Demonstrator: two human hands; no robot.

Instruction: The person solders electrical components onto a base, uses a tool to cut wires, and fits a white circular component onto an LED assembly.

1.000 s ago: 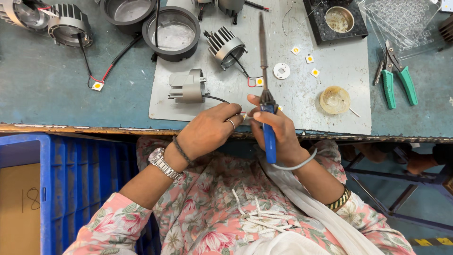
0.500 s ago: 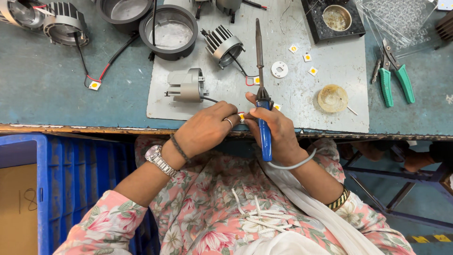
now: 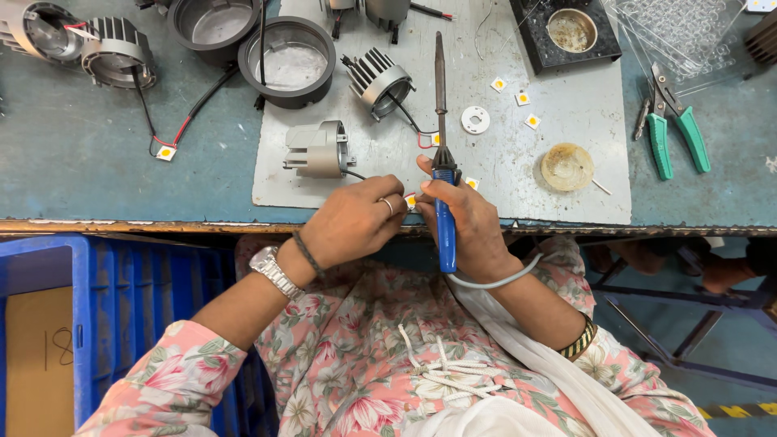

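Workbench (image 3: 121, 178), blue-green, bearing a grey mat (image 3: 518, 174) at its near edge. Left hand (image 3: 352, 222): fingers pressed together, pinching a small yellow LED chip (image 3: 411, 201) at that edge. Right hand (image 3: 469, 226): fingers wrapped round a blue-handled soldering iron (image 3: 441, 146), tip pointing away. Step, by judgement: soldering the chip's lead; next calls for steady tip contact. Grey finned housing (image 3: 317, 150), wired, just beyond.

One head-worn camera looks steeply down from close above, the surface (image 3: 121, 174) filling the frame's upper half
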